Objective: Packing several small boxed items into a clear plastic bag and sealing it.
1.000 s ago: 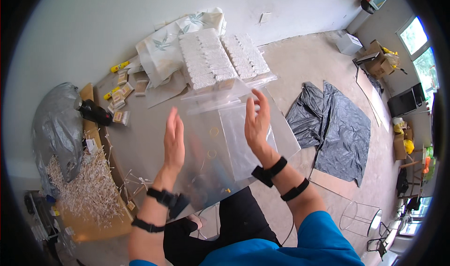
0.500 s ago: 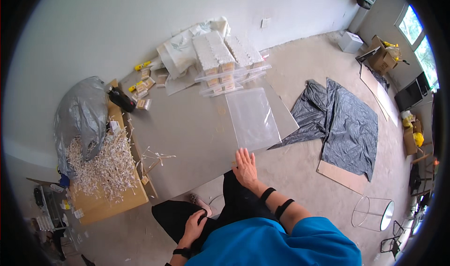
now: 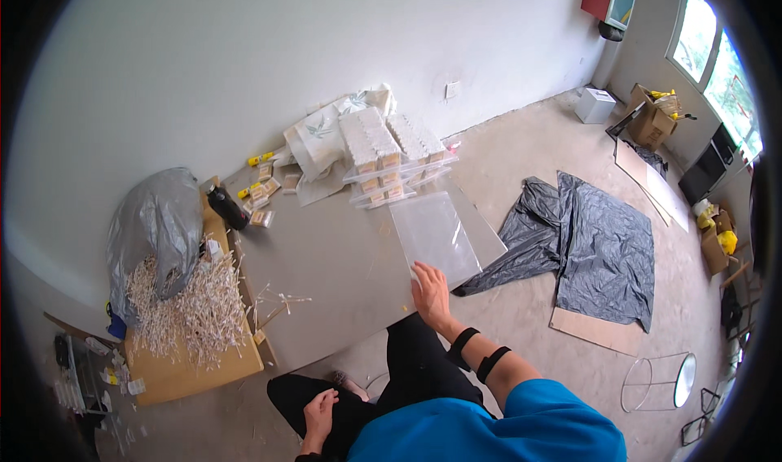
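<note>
My right hand (image 3: pixel 432 292) lies at the table's near edge, fingers stretched out, with its fingertips over the near left corner of a flat clear plastic bag (image 3: pixel 433 232). Nothing shows in its grasp. My left hand (image 3: pixel 318 415) is low over my dark trousers, its fingers curled and the tips close together; I see no object in them. Beyond the clear bag, two stacks of small packs with bumpy white tops (image 3: pixel 371 140) sit in clear zip bags (image 3: pixel 383 195). A tiny yellow bit (image 3: pixel 405 308) is on the grey tabletop (image 3: pixel 326 258) beside my right hand.
Left of the table, a heap of loose cotton swabs (image 3: pixel 191 307) spills from a grey plastic bag (image 3: pixel 155 226) onto a tan board (image 3: pixel 195 376). A black bottle (image 3: pixel 226 208) and several small packs (image 3: pixel 261 217) stand near. Black sheeting (image 3: pixel 607 250) covers floor at right.
My view has tilted up, so the table appears lower. My right fingertips have slid forward onto the bag's corner. My left hand has come back from my thigh, and its fingers have drawn together.
</note>
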A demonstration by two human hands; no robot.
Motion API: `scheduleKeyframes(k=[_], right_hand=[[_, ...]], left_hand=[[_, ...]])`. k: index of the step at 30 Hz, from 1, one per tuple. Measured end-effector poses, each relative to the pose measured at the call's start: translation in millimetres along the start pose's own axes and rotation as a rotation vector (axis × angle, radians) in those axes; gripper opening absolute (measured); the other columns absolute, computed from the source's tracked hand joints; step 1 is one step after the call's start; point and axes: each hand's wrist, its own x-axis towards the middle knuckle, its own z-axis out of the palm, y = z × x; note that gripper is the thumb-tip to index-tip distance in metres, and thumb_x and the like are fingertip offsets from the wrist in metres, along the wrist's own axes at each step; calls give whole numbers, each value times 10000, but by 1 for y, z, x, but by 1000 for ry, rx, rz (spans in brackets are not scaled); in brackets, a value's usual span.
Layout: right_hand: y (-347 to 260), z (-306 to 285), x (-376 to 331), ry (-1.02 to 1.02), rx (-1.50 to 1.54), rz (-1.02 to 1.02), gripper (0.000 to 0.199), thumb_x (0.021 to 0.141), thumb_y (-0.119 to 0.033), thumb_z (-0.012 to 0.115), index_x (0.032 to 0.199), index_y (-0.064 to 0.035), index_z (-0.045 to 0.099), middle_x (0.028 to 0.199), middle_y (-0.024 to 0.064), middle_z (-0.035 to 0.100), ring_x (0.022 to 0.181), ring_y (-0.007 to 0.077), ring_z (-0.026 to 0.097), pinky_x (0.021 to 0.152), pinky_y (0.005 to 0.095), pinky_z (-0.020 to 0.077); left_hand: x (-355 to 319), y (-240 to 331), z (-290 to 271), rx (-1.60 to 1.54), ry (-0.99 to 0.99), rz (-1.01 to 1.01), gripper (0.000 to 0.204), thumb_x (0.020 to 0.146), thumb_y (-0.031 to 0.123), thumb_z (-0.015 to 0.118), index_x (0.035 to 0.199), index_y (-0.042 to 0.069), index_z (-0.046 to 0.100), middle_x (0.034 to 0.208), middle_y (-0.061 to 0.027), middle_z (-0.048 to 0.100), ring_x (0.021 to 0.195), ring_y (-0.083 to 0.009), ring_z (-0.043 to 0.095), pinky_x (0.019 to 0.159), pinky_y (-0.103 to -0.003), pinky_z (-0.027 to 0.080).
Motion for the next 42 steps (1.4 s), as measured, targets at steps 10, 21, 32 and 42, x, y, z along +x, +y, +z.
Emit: scheduleKeyframes(k=[10, 21, 32, 42], right_hand=[[10, -40, 256, 150, 454, 167, 512, 1010, -319, 355, 1382, 33, 369, 1399, 269, 400, 1326, 371, 367, 1073, 365, 320], [44, -2, 366, -318, 784, 204, 678, 1008, -481, 280, 1465, 14, 202, 1527, 146, 234, 1415, 237, 202, 1142, 317, 163], [39, 10, 376, -158, 715, 323, 481, 973, -341, 464, 1259, 45, 483, 1169, 125, 546, 1067, 184, 499, 895, 260, 381], [39, 14, 386, -61, 795, 633, 355, 915, -272, 594, 1043, 55, 647, 866, 70, 646, 792, 127, 582, 709, 270, 473]], left_hand=[[250, 208, 16, -150, -45, 435, 431, 1018, 229, 379, 1335, -63, 385, 1359, -188, 452, 1269, -238, 431, 1065, -332, 329], [456, 349, 105, -185, -191, 561, 618, 1017, 365, 302, 1408, -75, 116, 1470, -240, 191, 1375, -296, 203, 1126, -346, 187], [465, 343, 136, -138, -232, 598, 685, 1023, 367, 300, 1456, -74, 2, 1529, -255, 86, 1430, -310, 105, 1154, -345, 120], [464, 332, 134, -168, -228, 552, 677, 1013, 364, 324, 1473, -36, 30, 1532, -217, 144, 1423, -278, 149, 1143, -333, 143]])
